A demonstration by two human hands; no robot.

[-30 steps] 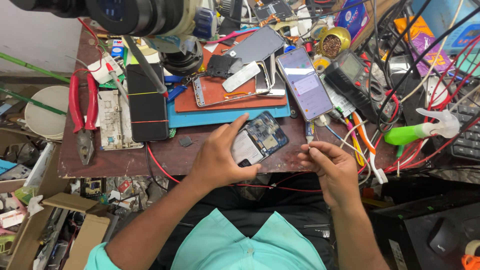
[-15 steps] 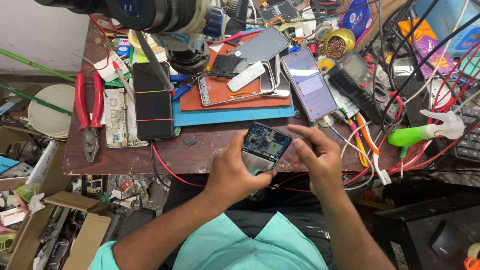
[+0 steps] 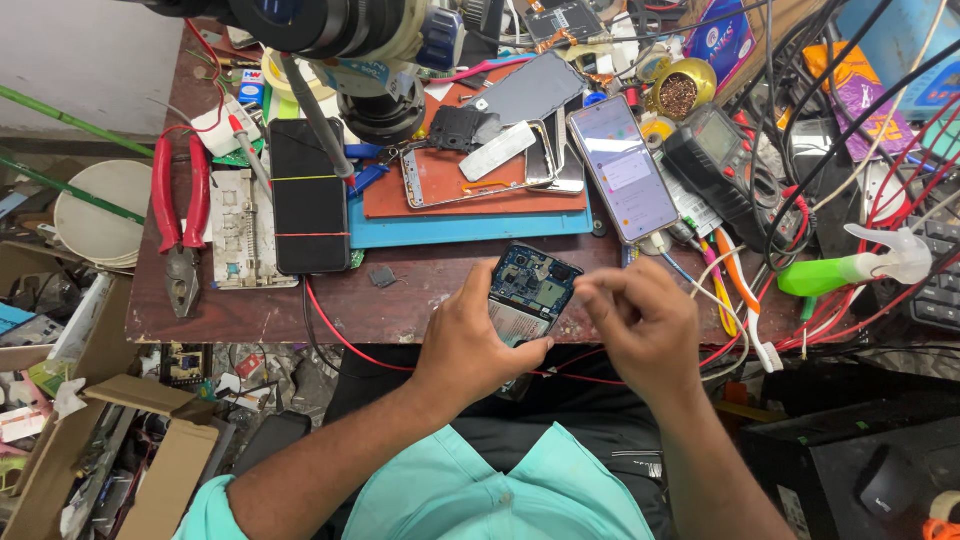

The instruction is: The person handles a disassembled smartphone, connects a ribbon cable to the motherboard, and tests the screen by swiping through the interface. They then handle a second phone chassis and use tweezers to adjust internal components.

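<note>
My left hand [image 3: 478, 342] grips an opened phone [image 3: 528, 292] with its back cover off, showing a blue circuit board and a pale battery. I hold it just over the front edge of the wooden workbench [image 3: 400, 300]. My right hand [image 3: 640, 322] hovers beside the phone's right edge, fingers pinched together near its upper corner. Whether something tiny sits between those fingertips is too small to tell. Red wires [image 3: 345, 338] trail from the bench down under my left hand.
A lit phone [image 3: 624, 167] lies on the bench behind my hands. Red pliers [image 3: 180, 215], a black phone [image 3: 310, 195], a blue and orange mat [image 3: 470, 205] with phone parts, a multimeter [image 3: 720, 165], a green spray bottle [image 3: 850, 265] and a microscope [image 3: 340, 30] crowd the bench.
Both hands have drifted slightly toward the bench edge and the phone has tilted. My right hand has lifted off the phone's lower side and now pinches beside its right edge.
</note>
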